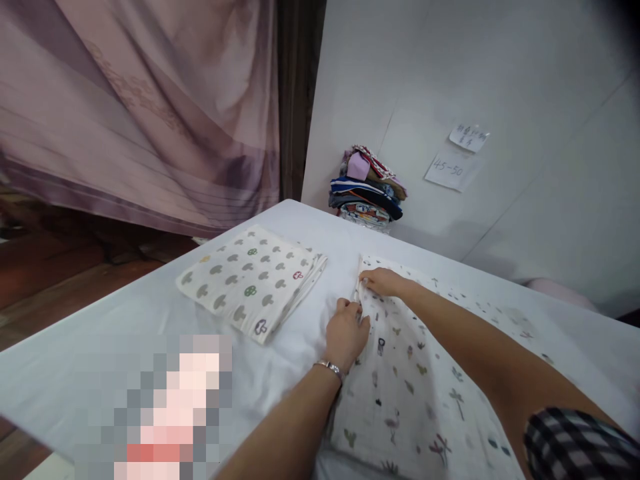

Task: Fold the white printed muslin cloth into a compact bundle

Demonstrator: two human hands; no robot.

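Observation:
A white muslin cloth (400,380) printed with small plants and flamingos spreads over the right side of the white-covered table (165,320). My right hand (383,281) pinches its left edge close to the far corner. Nearer to me, my left hand (347,335), with a silver bracelet (329,367) at the wrist, has its fingers curled on the same edge. The fingertips of both hands are partly hidden by the fabric. To the left lies a folded white cloth (245,277) with grey mushroom prints, apart from both hands.
A stack of folded clothes (367,187) stands at the table's far edge against the white wall (420,67). Paper labels (453,170) are stuck on that wall. A pinkish curtain (150,113) hangs at the far left. A pixelated patch (175,413) hides something at lower left.

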